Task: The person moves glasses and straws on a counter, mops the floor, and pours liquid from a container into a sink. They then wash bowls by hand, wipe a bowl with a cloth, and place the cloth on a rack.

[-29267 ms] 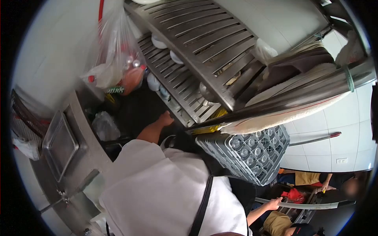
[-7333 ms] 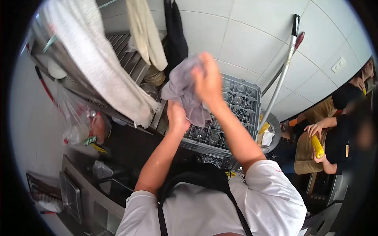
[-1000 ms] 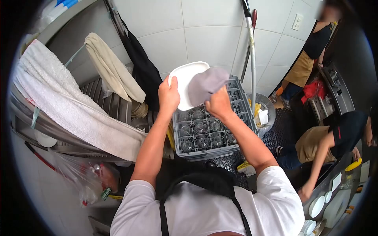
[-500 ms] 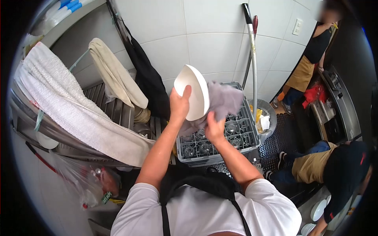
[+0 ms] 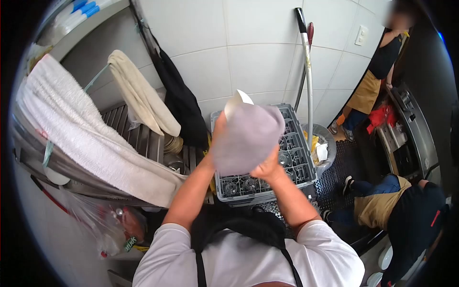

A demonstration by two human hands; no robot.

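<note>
A white bowl (image 5: pixel 234 102) shows only its upper edge, the rest lying behind a greyish-purple cloth (image 5: pixel 248 138). My left hand (image 5: pixel 219 131) grips the bowl at its left side, its fingers partly covered by the cloth. The cloth is spread over the bowl and slightly blurred. At the cloth's lower right, my right hand (image 5: pixel 268 165) is closed on it. Beneath both hands is a grey dish rack (image 5: pixel 306 178) with clear glasses (image 5: pixel 249 184) standing in its compartments.
Towels (image 5: pixel 91 124) hang over the metal rack at left. Two long handles (image 5: pixel 306 71) lean on the tiled wall, beside a lined bin (image 5: pixel 326 160). One co-worker (image 5: pixel 416 215) bends at lower right near white bowls; another person (image 5: pixel 370 86) stands farther back.
The cloth has swung from the bowl's right side across its front, covering most of it. The bowl has turned and come lower. My right hand has moved slightly down and right.
</note>
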